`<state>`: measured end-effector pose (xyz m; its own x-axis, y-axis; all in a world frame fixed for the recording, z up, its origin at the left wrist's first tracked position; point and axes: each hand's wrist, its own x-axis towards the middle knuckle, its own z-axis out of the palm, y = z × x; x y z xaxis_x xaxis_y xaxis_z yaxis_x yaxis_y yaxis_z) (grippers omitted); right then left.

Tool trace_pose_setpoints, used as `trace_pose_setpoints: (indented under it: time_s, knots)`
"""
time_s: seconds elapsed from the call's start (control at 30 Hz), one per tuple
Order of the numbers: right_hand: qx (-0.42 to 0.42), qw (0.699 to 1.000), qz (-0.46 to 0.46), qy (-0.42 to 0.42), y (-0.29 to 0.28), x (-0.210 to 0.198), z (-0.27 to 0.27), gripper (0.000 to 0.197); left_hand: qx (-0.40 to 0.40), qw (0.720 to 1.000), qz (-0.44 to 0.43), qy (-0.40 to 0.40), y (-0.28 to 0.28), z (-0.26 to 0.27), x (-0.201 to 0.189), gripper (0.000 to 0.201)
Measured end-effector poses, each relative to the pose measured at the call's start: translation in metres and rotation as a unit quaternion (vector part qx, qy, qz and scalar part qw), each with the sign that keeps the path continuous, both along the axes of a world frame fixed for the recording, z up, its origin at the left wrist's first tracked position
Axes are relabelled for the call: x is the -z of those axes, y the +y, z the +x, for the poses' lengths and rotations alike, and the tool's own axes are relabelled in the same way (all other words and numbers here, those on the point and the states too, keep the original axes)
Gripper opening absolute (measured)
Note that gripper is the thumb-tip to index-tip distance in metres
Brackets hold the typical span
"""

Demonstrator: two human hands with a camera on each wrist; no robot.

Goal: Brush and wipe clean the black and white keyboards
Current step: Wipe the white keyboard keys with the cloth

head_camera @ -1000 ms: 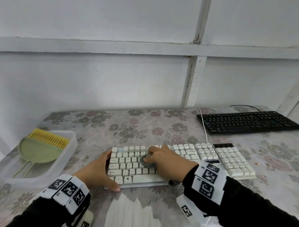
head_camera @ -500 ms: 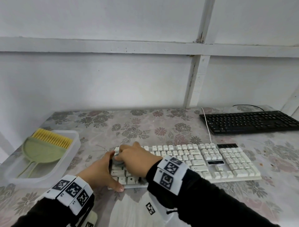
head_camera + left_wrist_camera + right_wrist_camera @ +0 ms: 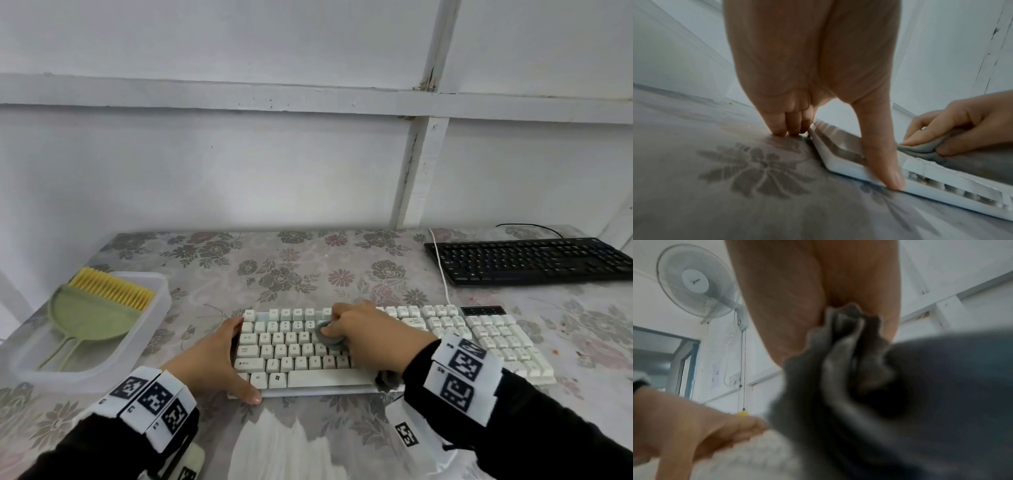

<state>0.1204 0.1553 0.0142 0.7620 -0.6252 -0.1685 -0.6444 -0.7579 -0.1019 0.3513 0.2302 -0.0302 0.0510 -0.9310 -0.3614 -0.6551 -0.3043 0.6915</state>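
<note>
The white keyboard (image 3: 496, 342) lies across the middle of the flowered table. My right hand (image 3: 370, 339) grips a bunched grey cloth (image 3: 327, 337) and presses it on the letter keys left of centre. In the left wrist view the cloth (image 3: 920, 151) sits under the right hand's fingers (image 3: 925, 134). My left hand (image 3: 219, 356) braces the keyboard's left end, with the thumb (image 3: 884, 162) straight against the front edge and the fingertips on the table at the back corner. The black keyboard (image 3: 527, 260) rests at the far right, untouched.
A clear plastic tray (image 3: 157, 301) at the left holds a green brush (image 3: 92, 308) with yellow bristles. A white cable (image 3: 442, 274) runs from the white keyboard towards the wall, past the black keyboard's left end. The white wall stands right behind the table.
My right hand swept the cloth left to the keyboard's left end, then back right to the letter keys. The left hand stayed at the left end.
</note>
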Motion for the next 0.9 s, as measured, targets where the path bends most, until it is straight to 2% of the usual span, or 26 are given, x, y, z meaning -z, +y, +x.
trace_pose_setpoints:
  time_s: [0.13, 0.27, 0.37, 0.57, 0.7, 0.9]
  knots:
    - [0.021, 0.999, 0.033, -0.029, 0.007, -0.015, 0.019, 0.031, -0.001, 1.0, 0.0, 0.004, 0.0, 0.001, 0.001, 0.125]
    - [-0.058, 0.997, 0.038, -0.035, 0.019, -0.011, 0.07, 0.026, -0.002, 1.0, -0.001, 0.009, -0.001, 0.003, 0.002, 0.123]
    - [-0.069, 0.997, 0.017, -0.016, 0.023, -0.003, 0.086, 0.027, -0.003, 1.0, 0.0, -0.003, -0.001, 0.003, 0.002, 0.125]
    - [-0.047, 0.998, 0.003, -0.032, 0.012, 0.003, 0.052, 0.015, -0.004, 1.0, 0.002, 0.002, 0.0, 0.001, 0.001, 0.122]
    - [-0.044, 0.999, -0.011, -0.027, 0.0, 0.009, 0.014, 0.032, -0.001, 1.0, 0.002, -0.009, 0.0, 0.0, -0.001, 0.124]
    - [0.011, 0.999, 0.009, -0.038, -0.011, 0.008, -0.026, 0.02, 0.004, 1.0, 0.003, -0.006, 0.0, 0.001, 0.001, 0.127]
